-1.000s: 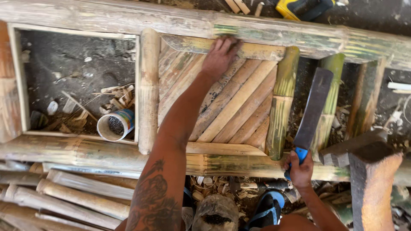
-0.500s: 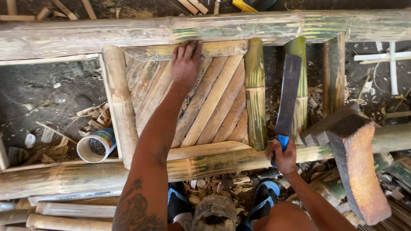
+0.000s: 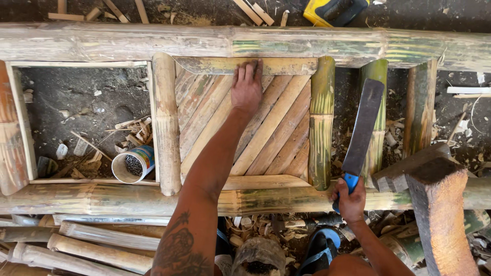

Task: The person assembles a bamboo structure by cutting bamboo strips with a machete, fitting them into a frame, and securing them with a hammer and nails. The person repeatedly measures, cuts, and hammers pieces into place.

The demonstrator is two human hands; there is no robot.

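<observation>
Since the earlier frames the view has slid sideways along the frame, so the slatted bamboo panel point(image 3: 245, 125) now sits near the middle, and the left hand point(image 3: 246, 87) has settled flat against the panel's upper edge, about where it pressed half a second ago. The right hand point(image 3: 350, 199) has barely shifted: it remains clenched around the blue handle of the machete point(image 3: 362, 130), blade pointing away from the body, just right of the panel and lying over a green bamboo upright point(image 3: 377, 120). That steadiness suggests the slats are being held in place rather than cut at this instant. Nearest the body, below the panel, a blue sandal point(image 3: 319, 245) rests among wood chips, and loose bamboo poles point(image 3: 102, 245) lie down to the panel's left. A dark wooden block point(image 3: 434, 209) stands to its lower right. Level with the panel, on its left, is an open bay of bare ground holding a tin of nails point(image 3: 134, 164) lying on its side; the thick post point(image 3: 166, 122) between bay and panel touches the slats. The left hand is open, palm down, fingers on the strip that caps the diagonal slats. Beyond the panel runs the long top rail point(image 3: 128, 43), and past that a yellow tool point(image 3: 335, 10) lies on the dirt.
</observation>
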